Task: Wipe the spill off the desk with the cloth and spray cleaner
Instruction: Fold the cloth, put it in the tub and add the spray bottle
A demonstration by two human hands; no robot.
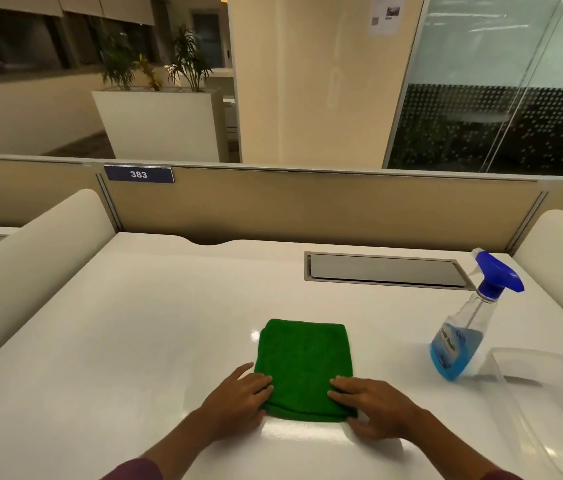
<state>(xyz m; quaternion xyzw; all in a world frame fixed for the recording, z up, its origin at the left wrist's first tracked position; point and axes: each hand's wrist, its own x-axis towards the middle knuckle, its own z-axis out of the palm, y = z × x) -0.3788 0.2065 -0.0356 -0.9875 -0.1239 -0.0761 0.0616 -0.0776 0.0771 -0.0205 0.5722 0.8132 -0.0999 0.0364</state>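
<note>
A folded green cloth (304, 365) lies flat on the white desk (141, 341), near its front edge. My left hand (238, 396) rests on the cloth's near left corner, fingers on top and thumb at the edge. My right hand (373, 407) holds the near right corner the same way. A clear spray bottle (463, 337) with blue liquid and a blue trigger head stands upright to the right of the cloth, apart from both hands. No spill is visible on the glossy surface.
A clear plastic container (536, 410) lies at the desk's right front, just beside the bottle. A grey cable hatch (387, 270) is set into the desk at the back. Beige partitions (307, 206) close the back; padded dividers (31, 265) flank both sides.
</note>
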